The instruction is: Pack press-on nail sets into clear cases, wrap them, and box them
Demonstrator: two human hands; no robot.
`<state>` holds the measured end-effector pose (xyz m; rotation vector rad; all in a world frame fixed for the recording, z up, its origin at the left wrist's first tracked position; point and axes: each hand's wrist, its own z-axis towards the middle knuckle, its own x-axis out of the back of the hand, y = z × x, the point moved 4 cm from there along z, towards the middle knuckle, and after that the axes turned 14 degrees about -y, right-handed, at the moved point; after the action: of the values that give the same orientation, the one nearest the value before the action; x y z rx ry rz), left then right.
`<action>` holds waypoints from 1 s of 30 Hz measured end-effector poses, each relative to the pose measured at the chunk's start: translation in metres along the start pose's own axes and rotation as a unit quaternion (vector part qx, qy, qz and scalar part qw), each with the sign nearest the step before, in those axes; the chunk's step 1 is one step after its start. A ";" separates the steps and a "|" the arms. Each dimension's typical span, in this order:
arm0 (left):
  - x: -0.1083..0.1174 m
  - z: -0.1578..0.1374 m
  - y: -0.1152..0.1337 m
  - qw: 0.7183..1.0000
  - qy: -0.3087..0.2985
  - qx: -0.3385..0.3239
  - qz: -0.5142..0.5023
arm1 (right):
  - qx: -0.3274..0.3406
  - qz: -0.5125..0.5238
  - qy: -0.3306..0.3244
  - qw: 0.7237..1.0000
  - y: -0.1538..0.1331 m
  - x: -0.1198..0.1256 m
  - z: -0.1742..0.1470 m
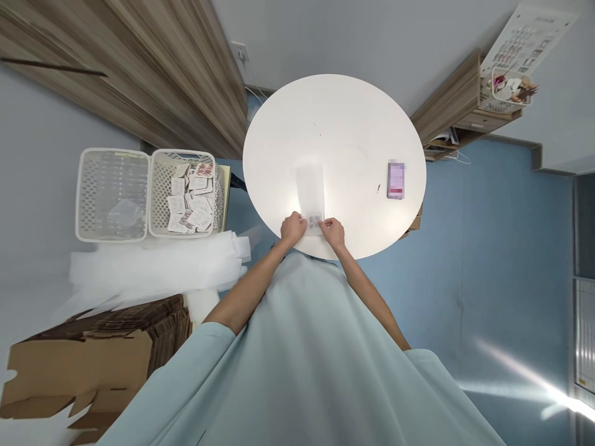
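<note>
Here, at the near edge of the round white worktop [353, 114], we have both hands on a pale, see-through sheet [309, 186] that lies lengthwise away from us. Our left hand [293, 228] is at its left edge, the grip drawn narrow, thumb and finger pinching the material; our right hand [333, 233] pinches the opposite edge just as closely. Between the two, at the sheet's near end, sit several small grey pieces [314, 219], too blurred for us to identify. Well apart, toward the right side of the worktop, lies a pixelated purple rectangle [396, 180]. Off to our left we see a white basket [219, 198] of printed packets, another basket [82, 195] holding clear plastic, white wrapping [153, 266] and stacked brown cardboard [79, 371].
</note>
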<state>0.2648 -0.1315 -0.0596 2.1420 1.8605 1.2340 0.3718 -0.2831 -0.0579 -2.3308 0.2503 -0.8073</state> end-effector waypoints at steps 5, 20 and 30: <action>0.005 -0.020 0.020 0.967 0.066 -0.230 0.091 | 0.009 0.070 -0.012 0.997 0.003 0.000 0.001; -0.013 -0.026 0.010 0.914 -0.074 -0.331 0.224 | 0.050 -0.008 -0.045 0.998 0.004 0.020 -0.015; 0.005 -0.017 0.013 0.967 -0.100 -0.231 0.031 | 0.188 -0.092 -0.098 0.973 -0.006 0.020 -0.018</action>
<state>0.2649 -0.1381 -0.0384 1.9874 1.2790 1.2539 0.3765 -0.2956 -0.0340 -2.0713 -0.1927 -0.6394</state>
